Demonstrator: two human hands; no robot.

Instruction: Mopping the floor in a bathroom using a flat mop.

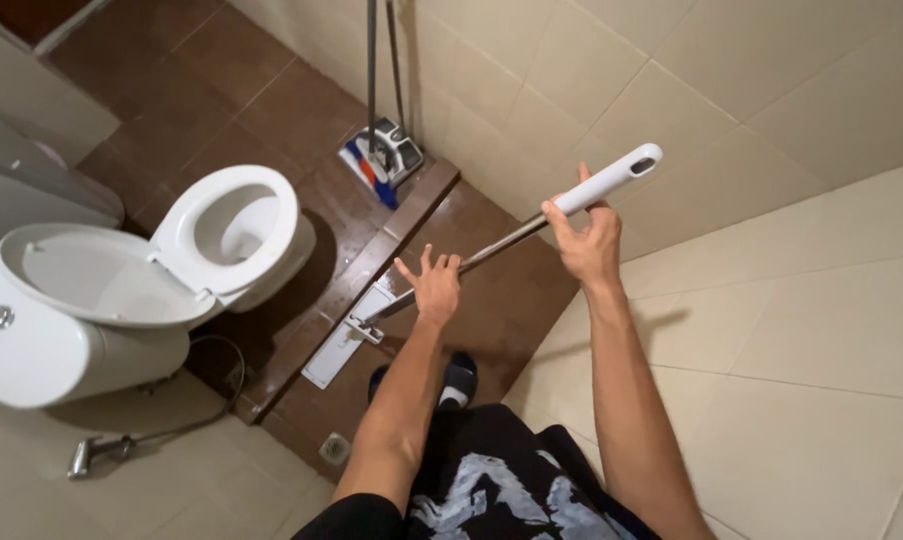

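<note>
Mop handle [532,228] slanting down from upper right to flat white mop head [340,345] on brown floor tiles [492,310] beside raised step. Right hand [584,240], grip closed around white handle end. Left hand [434,285], fingers spread open, touching metal shaft lower down. White toilet [152,270], lid up, at left.

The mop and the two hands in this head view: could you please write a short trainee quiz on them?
1. True or false: the right hand grips the mop's white handle.
2. Which best describes the left hand? A) fist shut round the pole B) fingers spread at the metal pole C) on the toilet
3. Fill in: the toilet lid is ____.

Key: 1 true; 2 B; 3 up (open).
</note>
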